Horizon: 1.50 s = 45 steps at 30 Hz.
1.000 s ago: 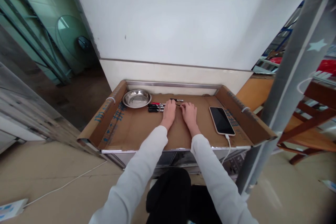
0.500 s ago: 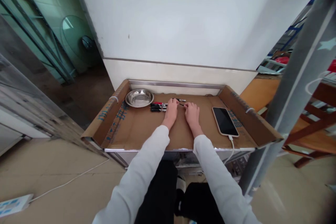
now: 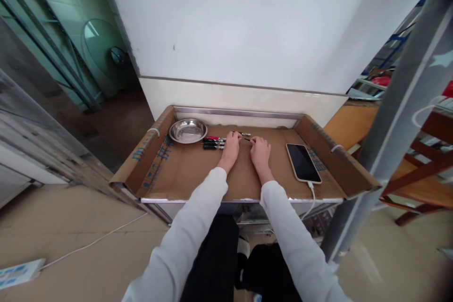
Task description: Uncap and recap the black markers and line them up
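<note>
My left hand (image 3: 231,147) is over the middle of the cardboard-lined surface, fingers bent and pinched together; whatever they hold is hidden. Close to its right, my right hand (image 3: 260,152) pinches a small, thin black piece (image 3: 247,139), too small to name, whose end points toward my left fingertips. A narrow gap separates the two hands. Several black markers and a red one (image 3: 213,143) lie side by side at my left hand, which covers their right ends. Another black-and-silver marker (image 3: 245,134) lies just beyond my fingertips.
A round steel dish (image 3: 188,131) stands at the back left. On the right lies a phone (image 3: 303,163) with a white cable (image 3: 313,198) hanging over the front edge. Folded cardboard walls (image 3: 332,158) bound both sides, and a grey post (image 3: 392,104) rises at the right.
My right hand has shifted slightly right, widening the gap between my hands. The thin black piece, which spanned between both hands, now shows a free end at my right fingertips.
</note>
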Each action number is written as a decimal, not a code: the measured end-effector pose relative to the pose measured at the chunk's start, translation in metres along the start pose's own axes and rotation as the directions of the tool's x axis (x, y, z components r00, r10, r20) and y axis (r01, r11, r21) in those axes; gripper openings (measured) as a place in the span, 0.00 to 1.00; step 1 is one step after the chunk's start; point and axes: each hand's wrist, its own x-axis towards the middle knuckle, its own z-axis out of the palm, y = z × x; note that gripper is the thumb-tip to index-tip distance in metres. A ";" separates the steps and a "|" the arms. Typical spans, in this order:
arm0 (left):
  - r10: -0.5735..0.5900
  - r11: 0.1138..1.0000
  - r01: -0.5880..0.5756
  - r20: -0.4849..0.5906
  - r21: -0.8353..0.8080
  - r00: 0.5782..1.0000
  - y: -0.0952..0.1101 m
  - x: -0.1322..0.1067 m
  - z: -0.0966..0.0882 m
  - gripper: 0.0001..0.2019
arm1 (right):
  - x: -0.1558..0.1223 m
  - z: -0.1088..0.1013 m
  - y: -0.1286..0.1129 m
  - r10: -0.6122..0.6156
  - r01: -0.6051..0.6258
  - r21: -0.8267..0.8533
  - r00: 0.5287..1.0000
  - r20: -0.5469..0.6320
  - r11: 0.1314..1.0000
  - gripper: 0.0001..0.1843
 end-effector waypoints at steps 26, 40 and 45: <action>0.099 0.971 -0.100 -0.019 -0.218 0.995 0.011 -0.001 -0.017 0.08 | 0.004 0.003 0.002 -0.167 0.152 0.487 0.986 -0.013 0.860 0.16; 0.138 0.990 -0.126 0.229 -0.067 0.964 0.011 0.000 -0.004 0.26 | 0.001 -0.009 0.002 0.078 -0.058 0.255 0.995 -0.069 0.965 0.17; 0.192 0.942 -0.239 0.204 0.237 0.960 0.002 0.009 0.014 0.34 | -0.002 -0.009 0.000 0.234 -0.217 0.135 0.964 -0.124 0.967 0.16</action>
